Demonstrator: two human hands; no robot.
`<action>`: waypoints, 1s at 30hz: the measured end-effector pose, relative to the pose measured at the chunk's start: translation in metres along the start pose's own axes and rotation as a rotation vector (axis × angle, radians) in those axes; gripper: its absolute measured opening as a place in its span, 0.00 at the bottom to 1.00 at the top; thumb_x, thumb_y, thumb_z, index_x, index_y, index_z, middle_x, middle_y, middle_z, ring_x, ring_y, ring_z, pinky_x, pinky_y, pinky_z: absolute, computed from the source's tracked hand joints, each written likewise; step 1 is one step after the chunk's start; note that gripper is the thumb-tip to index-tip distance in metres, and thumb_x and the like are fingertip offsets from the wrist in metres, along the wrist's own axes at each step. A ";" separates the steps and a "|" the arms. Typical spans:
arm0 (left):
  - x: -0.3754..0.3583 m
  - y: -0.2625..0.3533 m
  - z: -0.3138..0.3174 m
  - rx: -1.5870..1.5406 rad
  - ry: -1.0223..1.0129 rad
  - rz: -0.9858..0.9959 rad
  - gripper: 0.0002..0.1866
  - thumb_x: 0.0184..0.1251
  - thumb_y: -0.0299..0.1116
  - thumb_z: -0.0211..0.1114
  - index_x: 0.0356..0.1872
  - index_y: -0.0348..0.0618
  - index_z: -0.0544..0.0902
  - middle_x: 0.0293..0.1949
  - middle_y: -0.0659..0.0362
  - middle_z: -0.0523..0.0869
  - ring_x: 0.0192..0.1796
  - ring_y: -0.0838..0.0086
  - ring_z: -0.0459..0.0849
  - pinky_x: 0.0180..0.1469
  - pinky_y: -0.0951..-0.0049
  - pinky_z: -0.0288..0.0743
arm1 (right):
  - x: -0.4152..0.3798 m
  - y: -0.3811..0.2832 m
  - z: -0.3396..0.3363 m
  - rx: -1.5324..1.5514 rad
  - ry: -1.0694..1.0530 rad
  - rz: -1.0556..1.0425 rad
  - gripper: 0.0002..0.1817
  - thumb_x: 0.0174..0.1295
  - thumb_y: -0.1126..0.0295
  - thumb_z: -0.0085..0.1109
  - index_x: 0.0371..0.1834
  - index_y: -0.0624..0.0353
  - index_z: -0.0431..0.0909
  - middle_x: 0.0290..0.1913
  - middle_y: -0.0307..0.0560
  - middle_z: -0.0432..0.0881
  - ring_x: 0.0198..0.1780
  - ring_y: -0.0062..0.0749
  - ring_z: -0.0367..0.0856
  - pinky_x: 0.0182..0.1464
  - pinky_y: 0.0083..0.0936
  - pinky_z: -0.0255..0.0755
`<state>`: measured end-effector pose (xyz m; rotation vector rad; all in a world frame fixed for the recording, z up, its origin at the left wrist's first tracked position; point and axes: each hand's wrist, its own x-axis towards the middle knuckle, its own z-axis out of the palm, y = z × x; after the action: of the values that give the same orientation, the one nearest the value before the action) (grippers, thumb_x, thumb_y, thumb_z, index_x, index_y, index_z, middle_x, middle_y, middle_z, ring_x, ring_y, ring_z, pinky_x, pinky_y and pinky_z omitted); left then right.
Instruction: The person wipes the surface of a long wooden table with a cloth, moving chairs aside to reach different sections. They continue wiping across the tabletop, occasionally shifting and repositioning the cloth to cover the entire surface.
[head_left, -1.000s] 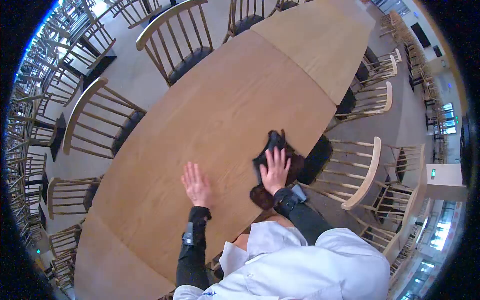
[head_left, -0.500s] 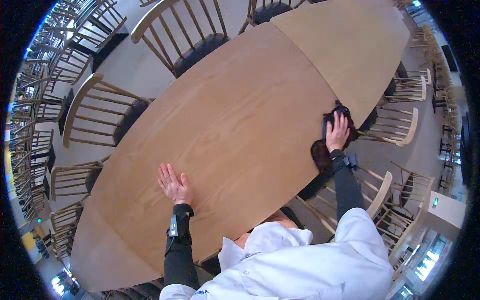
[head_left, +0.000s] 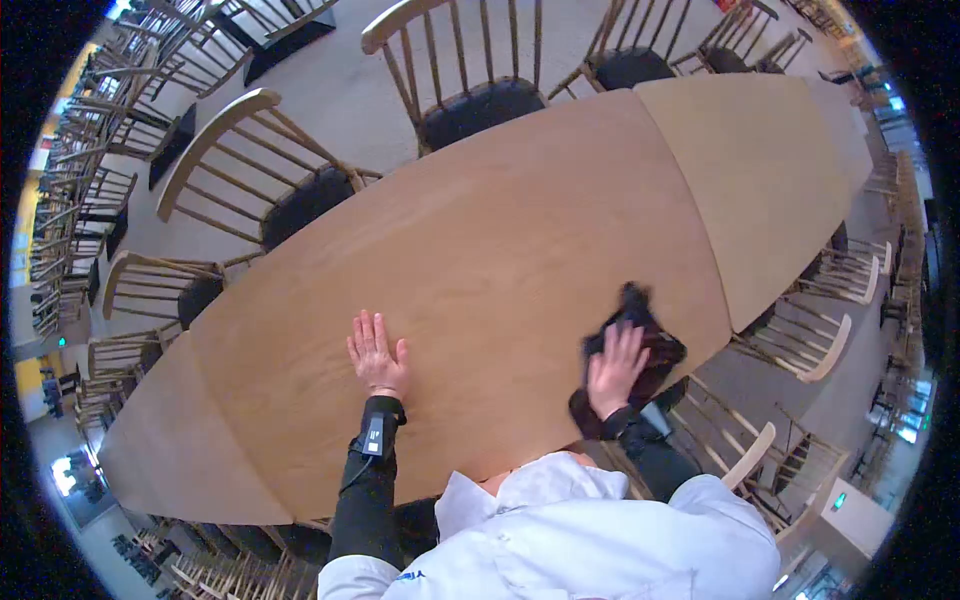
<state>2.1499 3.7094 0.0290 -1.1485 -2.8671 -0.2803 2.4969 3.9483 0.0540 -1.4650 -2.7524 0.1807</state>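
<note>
My left hand (head_left: 378, 356) lies palm down on the light wooden table (head_left: 470, 250), its fingers stretched out and nothing under it that I can see. On the right side of the tabletop, a dark cloth (head_left: 658, 352) lies bunched beneath my right hand (head_left: 617, 370). That hand is slightly blurred, with its fingers extended and pressed over the cloth rather than wrapped round it. Part of the cloth is hidden under the palm. One end of the cloth reaches close to the table's near edge.
Wooden chairs with dark seats surround the table, among them a chair (head_left: 480, 100) at the far side and a chair (head_left: 300, 200) at the left. A seam separates the main top from a paler end section (head_left: 755, 170). More chairs stand farther off.
My right hand has slid the dark cloth toward me and leftward over the tabletop. The camera view has shifted too. My left hand stays flat on the table.
</note>
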 end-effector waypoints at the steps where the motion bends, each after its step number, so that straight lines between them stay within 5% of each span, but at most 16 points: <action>1: 0.000 0.001 0.000 0.005 0.008 0.008 0.37 0.66 0.47 0.60 0.75 0.49 0.63 0.79 0.55 0.58 0.80 0.59 0.54 0.77 0.48 0.47 | -0.004 -0.024 -0.004 0.062 -0.060 -0.111 0.39 0.61 0.57 0.58 0.76 0.53 0.60 0.80 0.57 0.51 0.81 0.58 0.40 0.75 0.66 0.34; 5: -0.001 0.003 -0.002 -0.011 -0.007 0.003 0.38 0.65 0.48 0.61 0.75 0.49 0.63 0.78 0.55 0.59 0.80 0.59 0.54 0.77 0.48 0.48 | 0.033 -0.078 -0.024 0.147 -0.196 -0.504 0.33 0.60 0.57 0.60 0.71 0.53 0.68 0.78 0.52 0.57 0.80 0.53 0.48 0.74 0.64 0.42; 9: 0.000 0.011 -0.009 -0.069 -0.038 -0.060 0.37 0.65 0.48 0.61 0.75 0.49 0.64 0.78 0.55 0.60 0.80 0.59 0.55 0.77 0.47 0.49 | 0.126 -0.125 -0.024 0.190 -0.113 -0.695 0.29 0.61 0.60 0.61 0.66 0.51 0.73 0.76 0.45 0.63 0.78 0.44 0.55 0.74 0.57 0.50; 23: 0.001 0.011 -0.012 -0.159 -0.047 -0.059 0.36 0.65 0.45 0.62 0.74 0.47 0.65 0.77 0.53 0.61 0.79 0.57 0.56 0.78 0.47 0.46 | 0.374 -0.227 0.031 0.075 0.180 -0.641 0.25 0.71 0.53 0.49 0.69 0.46 0.70 0.72 0.38 0.69 0.76 0.38 0.59 0.73 0.56 0.52; 30: 0.003 0.013 -0.015 -0.158 -0.018 -0.073 0.36 0.63 0.45 0.64 0.73 0.49 0.68 0.77 0.55 0.61 0.79 0.61 0.57 0.77 0.48 0.50 | 0.374 -0.231 0.039 0.069 0.328 -0.416 0.25 0.71 0.53 0.48 0.69 0.44 0.71 0.72 0.43 0.69 0.76 0.45 0.59 0.74 0.53 0.52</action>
<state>2.1561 3.7181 0.0458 -1.0752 -2.9517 -0.5114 2.0943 4.1268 0.0262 -0.7923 -2.6657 0.0225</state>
